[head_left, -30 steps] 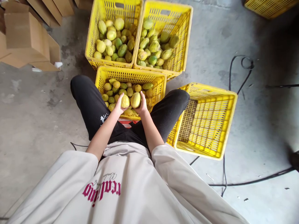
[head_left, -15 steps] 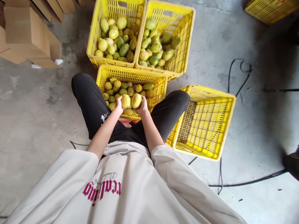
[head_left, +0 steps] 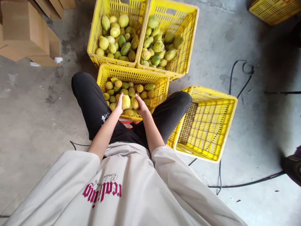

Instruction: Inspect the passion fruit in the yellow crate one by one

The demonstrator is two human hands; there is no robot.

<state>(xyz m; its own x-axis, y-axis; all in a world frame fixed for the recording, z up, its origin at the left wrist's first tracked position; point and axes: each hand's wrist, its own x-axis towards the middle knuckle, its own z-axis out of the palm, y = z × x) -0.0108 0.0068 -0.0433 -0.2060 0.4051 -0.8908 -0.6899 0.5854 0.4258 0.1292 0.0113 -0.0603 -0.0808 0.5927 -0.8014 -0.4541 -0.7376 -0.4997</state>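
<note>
My left hand (head_left: pixel 119 104) holds a round yellow fruit (head_left: pixel 126 102) on its inner side. In my right hand (head_left: pixel 142 105) is another yellow-green fruit (head_left: pixel 134 102), with the thumb side turned up. The two fruits are a small distance apart, above a yellow crate (head_left: pixel 133 72) between my knees. Several yellow and green fruits lie in that crate. Behind it stand two more yellow crates, one at the left (head_left: pixel 92 47) and one at the right (head_left: pixel 193 37), both holding similar fruits.
An open yellow crate (head_left: pixel 229 125) with no fruit visible inside stands beside my right knee. Cardboard boxes (head_left: pixel 28 28) are at the upper left. Black cables (head_left: pixel 246 183) run over the floor; another crate (head_left: pixel 272 12) is at the upper right. A dark shoe (head_left: pixel 293 166) shows at the right edge.
The fruit in my right hand has shifted slightly left and turned, and my right fingers reach further up over it. My left hand has moved slightly, still with its fruit.
</note>
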